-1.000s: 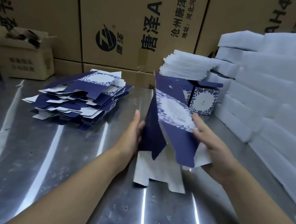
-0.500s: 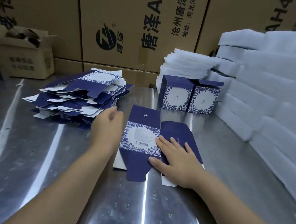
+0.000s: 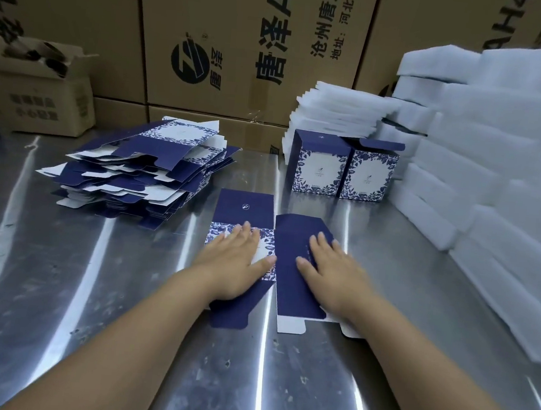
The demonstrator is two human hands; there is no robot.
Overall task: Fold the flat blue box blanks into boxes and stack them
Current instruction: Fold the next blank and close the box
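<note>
A flat blue box blank (image 3: 245, 206) with a white floral panel lies on the steel table (image 3: 89, 286) in front of me. My left hand (image 3: 234, 261) presses flat on its left, patterned half. My right hand (image 3: 332, 270) presses flat on its right, plain blue half, fingers straight. A messy pile of flat blue blanks (image 3: 140, 172) sits to the left, farther back. Two folded blue boxes (image 3: 342, 170) stand side by side behind the blank, lids up.
White foam sheets (image 3: 497, 167) are stacked high along the right side, and a smaller foam stack (image 3: 334, 111) sits behind the folded boxes. Large brown cartons (image 3: 245, 43) wall off the back. A small open carton (image 3: 38, 93) stands at back left.
The blank was held up between both hands, then laid flat on the table. My left hand has moved from beside the blank onto its left half; both palms now press it down.
</note>
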